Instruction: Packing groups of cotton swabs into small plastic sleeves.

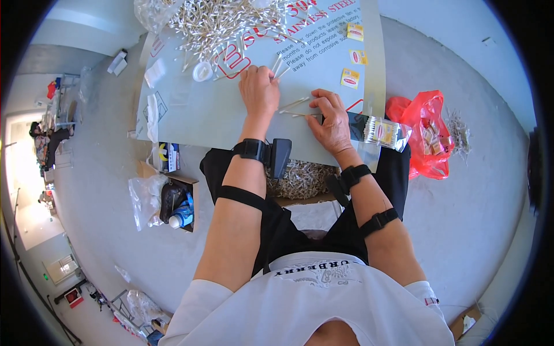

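Observation:
My left hand [259,91] is closed over the table, its fingers curled around a few cotton swabs [278,64] that stick out on its right side. Several loose swabs [295,105] lie between my two hands. My right hand [332,121] rests at their right ends, thumb and forefinger apart and fingers bent; the thumb seems to touch one swab. Beyond my left hand spreads a large heap of swabs [222,29]. A small round white container [202,71] sits just left of that hand. Beside my right wrist lies a clear bag packed with swabs [382,132].
Yellow cards [350,78] lie along the right part of the film-covered table [190,109]. A red plastic bag [430,138] with packets hangs or stands at right. Below the table edge is a box of swabs [300,180]; left, a carton with a blue bottle [182,214].

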Demonstrator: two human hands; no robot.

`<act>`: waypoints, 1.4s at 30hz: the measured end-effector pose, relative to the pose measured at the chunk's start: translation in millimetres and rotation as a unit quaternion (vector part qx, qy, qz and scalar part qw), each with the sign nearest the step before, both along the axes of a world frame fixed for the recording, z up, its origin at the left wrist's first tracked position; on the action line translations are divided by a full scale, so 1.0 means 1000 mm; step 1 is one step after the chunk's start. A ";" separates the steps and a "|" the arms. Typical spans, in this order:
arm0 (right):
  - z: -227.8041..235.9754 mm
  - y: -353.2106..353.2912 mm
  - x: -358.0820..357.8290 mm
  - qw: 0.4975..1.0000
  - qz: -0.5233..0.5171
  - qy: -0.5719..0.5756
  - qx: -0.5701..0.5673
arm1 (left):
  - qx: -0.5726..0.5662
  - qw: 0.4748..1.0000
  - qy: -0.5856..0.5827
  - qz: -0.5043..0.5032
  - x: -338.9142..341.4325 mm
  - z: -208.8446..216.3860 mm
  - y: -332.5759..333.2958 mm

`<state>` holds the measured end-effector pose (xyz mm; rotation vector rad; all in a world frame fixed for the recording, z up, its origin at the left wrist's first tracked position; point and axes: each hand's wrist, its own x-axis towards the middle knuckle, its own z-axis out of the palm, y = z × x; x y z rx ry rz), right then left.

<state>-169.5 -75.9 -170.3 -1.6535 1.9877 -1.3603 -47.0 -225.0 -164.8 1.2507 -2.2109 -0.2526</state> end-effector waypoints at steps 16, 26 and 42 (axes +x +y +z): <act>-0.008 -0.001 -0.002 0.991 -0.054 -0.109 -0.053 | 0.150 0.973 0.014 -0.174 0.050 0.037 0.030; -0.007 0.001 -0.003 0.984 -0.073 -0.154 -0.049 | 0.310 0.895 -0.052 -0.317 0.088 0.044 0.100; -0.009 0.001 -0.006 0.994 -0.001 -0.107 -0.028 | 0.182 0.972 -0.053 -0.142 0.029 0.024 0.029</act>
